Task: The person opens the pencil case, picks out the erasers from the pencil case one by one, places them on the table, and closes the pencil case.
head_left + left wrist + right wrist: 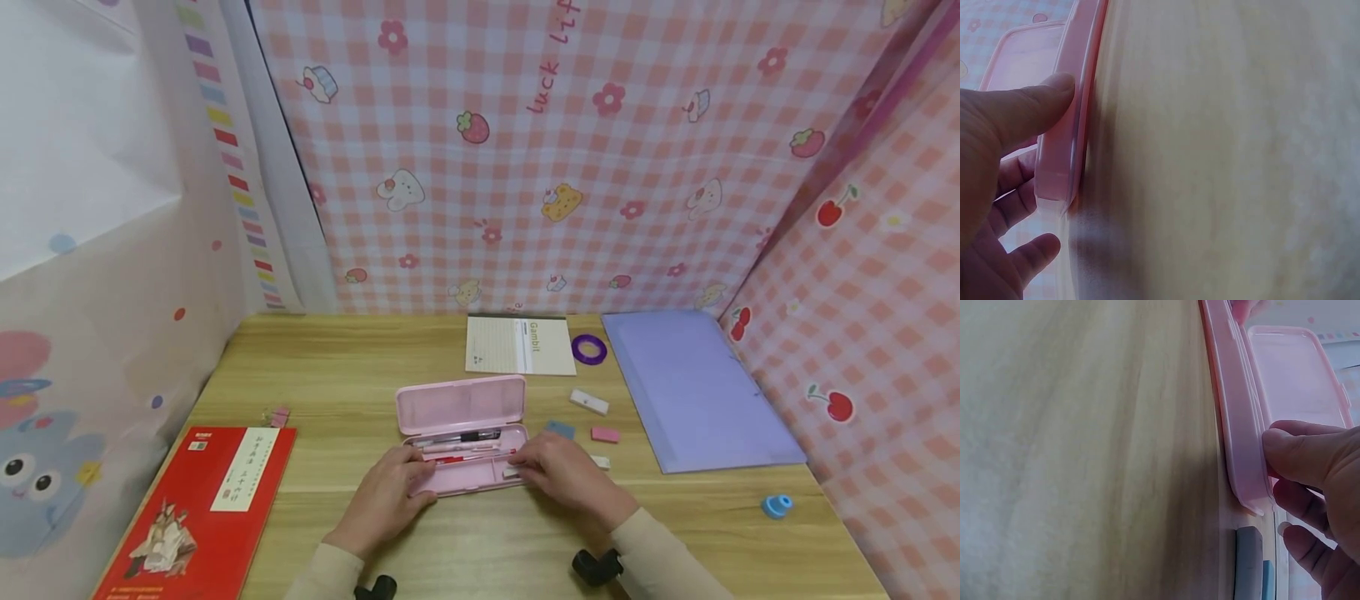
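My left hand (386,500) and right hand (566,477) pinch the open pink case (465,433) at its 9 and 3 o'clock ends, thumbs on its near wall, mid-tabletop (337,375).

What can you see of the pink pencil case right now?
The pink pencil case looks like smooth plastic with rounded corners. It lies open on the wooden desk, its lid tilted back. Pens, one dark and one red, lie in the tray. The left hand grips its near left end and the right hand its right end, thumbs on the front rim.
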Motion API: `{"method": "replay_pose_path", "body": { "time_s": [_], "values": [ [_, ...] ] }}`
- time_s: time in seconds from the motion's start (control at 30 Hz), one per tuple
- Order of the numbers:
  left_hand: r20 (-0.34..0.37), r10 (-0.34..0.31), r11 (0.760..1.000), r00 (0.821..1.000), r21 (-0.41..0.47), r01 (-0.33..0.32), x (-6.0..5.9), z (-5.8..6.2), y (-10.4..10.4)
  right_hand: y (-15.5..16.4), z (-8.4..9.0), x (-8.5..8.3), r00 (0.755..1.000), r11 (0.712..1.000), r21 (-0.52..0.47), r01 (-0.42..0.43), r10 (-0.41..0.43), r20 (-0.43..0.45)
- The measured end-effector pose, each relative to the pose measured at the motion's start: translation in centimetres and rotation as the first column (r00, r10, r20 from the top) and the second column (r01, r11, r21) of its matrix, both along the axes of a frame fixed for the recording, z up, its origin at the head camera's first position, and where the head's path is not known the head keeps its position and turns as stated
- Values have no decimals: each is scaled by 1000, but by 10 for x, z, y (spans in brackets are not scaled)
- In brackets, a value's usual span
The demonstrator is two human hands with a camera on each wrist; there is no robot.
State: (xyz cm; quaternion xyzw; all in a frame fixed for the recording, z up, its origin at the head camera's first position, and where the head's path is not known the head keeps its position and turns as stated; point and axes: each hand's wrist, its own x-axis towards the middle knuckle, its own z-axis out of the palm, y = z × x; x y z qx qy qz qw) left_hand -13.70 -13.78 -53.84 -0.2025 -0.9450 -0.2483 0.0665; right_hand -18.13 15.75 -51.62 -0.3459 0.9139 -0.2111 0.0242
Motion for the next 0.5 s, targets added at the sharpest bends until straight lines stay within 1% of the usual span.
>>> {"method": "replay_pose_path", "body": {
  "time_s": [0.2,0.37,0.5],
  "values": [
    [6,8,1000,1000,-3,-8,0,0,1,-1,1,-6,999,1000,-12,-22,22,28],
    [5,10,1000,1000,2,-10,0,0,2,0,-3,-10,999,999,-21,-48,48,7],
    [-9,8,1000,1000,7,-8,0,0,1,0,-3,-10,998,998,-9,-56,55,-21]
  ]
}}
